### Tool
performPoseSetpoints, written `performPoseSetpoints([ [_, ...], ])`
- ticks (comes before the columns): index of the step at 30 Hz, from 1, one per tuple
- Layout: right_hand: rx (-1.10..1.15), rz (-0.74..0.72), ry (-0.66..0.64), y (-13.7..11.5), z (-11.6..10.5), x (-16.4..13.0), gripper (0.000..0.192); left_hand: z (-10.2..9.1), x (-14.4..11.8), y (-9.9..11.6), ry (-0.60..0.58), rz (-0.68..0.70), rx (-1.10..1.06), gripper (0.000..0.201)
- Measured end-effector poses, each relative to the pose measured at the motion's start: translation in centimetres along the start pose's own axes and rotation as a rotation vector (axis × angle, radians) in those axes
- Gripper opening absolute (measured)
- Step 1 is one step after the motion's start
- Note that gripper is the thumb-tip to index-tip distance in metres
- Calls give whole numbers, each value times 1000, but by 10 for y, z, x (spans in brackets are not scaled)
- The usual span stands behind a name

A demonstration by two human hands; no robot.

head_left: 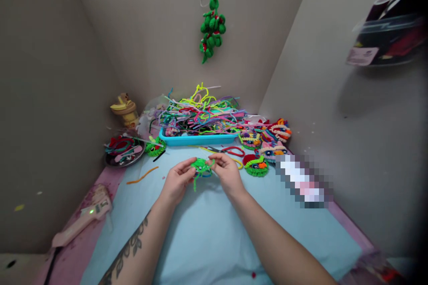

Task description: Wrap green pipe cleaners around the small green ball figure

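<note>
Above the middle of the blue cloth, both hands hold a bright green pipe cleaner piece (201, 165) with a loose end hanging down. My left hand (179, 179) pinches its left side between thumb and fingers. At the right side, my right hand (228, 173) is closed on a green strand of the same piece. Some blue shows at its underside. Just beyond the hands lie scissors (230, 150) with red handles. A yellow pipe cleaner (239, 164) curves out beside my right hand.
A blue tray (200, 139) heaped with pipe cleaners stands at the back. Several finished pipe cleaner figures (257, 165) lie right, one green figure (155, 146) left. A glue gun (87, 219) with a lit green light, a metal bowl (124, 158) and an orange strand (142, 176) are left.
</note>
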State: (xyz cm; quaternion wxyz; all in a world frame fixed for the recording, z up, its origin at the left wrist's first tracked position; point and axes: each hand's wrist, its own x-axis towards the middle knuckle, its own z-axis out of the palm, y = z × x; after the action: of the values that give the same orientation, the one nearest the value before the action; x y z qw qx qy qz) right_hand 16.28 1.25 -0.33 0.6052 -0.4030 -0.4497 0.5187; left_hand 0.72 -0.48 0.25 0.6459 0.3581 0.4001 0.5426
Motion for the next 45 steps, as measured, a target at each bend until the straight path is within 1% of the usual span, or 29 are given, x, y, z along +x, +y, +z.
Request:
performPoseSetpoints([
  [2, -132, -72, 16, -2, 1, -3, 18, 1, 0, 0, 17, 3, -4, 45],
  [4, -280, -175, 28, -4, 2, -5, 11, 2, 0, 1, 30, 6, 0, 50],
  [6, -378, -251, 17, -3, 4, -7, 6, 3, -1, 2, 40, 6, 16, 54],
  [8, -392, -265, -2, 0, 6, -7, 7, 3, -1, 1, 51, 10, 34, 55],
  [11, -374, -238, -27, 4, 7, -7, 4, 3, -1, -2, 69, 30, 56, 55],
  [12, -392, -237, -31, 5, 7, -8, 8, 3, 0, -3, 80, 45, 63, 55],
  [13, -418, -253, -18, 4, 8, -9, 17, 2, 1, -4, 103, 64, 72, 55],
  [15, -480, -330, 60, 3, 8, -12, 34, 1, 3, -6, 182, 124, 102, 54],
  [16, -508, -381, 101, 2, 9, -15, 37, 1, 4, -7, 228, 161, 122, 54],
  [17, -536, -423, 116, 1, 10, -17, 34, 0, 5, -8, 270, 200, 141, 53],
  [18, -567, -444, 91, 1, 12, -20, 28, 0, 6, -8, 302, 235, 157, 53],
  [19, -598, -436, 30, 2, 15, -22, 21, 0, 6, -9, 323, 264, 167, 52],
  [21, -645, -362, -134, 6, 21, -26, 10, 0, 6, -10, 335, 297, 167, 51],
  [22, -656, -321, -190, 8, 23, -27, 7, 1, 5, -10, 336, 305, 161, 50],
  [24, -657, -267, -223, 12, 28, -27, 8, 3, 5, -11, 332, 304, 137, 49],
  [26, -628, -244, -229, 13, 29, -26, 11, 4, 5, -11, 325, 282, 83, 49],
  [27, -603, -236, -255, 12, 28, -24, 11, 5, 5, -10, 319, 263, 44, 49],
  [29, -546, -229, -365, 7, 25, -22, 12, 5, 5, -8, 301, 220, -35, 50],
  [32, -478, -248, -569, -3, 19, -19, 12, 4, 5, -6, 281, 176, -106, 51],
  [34, -451, -256, -699, -10, 15, -19, 11, 3, 6, -5, 281, 163, -129, 51],
  [36, -426, -234, -835, -15, 11, -19, 12, 2, 6, -5, 277, 164, -139, 50],
  [38, -402, -207, -928, -18, 8, -18, 14, 1, 6, -5, 263, 173, -128, 48],
  [39, -392, -203, -930, -18, 7, -18, 15, 1, 6, -5, 257, 178, -114, 48],
  [40, -386, -206, -890, -17, 6, -17, 15, 1, 6, -6, 252, 185, -94, 48],
  [41, -386, -215, -799, -16, 6, -17, 16, 1, 6, -6, 252, 197, -69, 48],
  [44, -440, -287, -374, -10, 6, -15, 12, 2, 6, -8, 265, 258, 46, 45],
  [45, -477, -328, -274, -8, 7, -15, 11, 3, 6, -9, 264, 277, 80, 44],
])
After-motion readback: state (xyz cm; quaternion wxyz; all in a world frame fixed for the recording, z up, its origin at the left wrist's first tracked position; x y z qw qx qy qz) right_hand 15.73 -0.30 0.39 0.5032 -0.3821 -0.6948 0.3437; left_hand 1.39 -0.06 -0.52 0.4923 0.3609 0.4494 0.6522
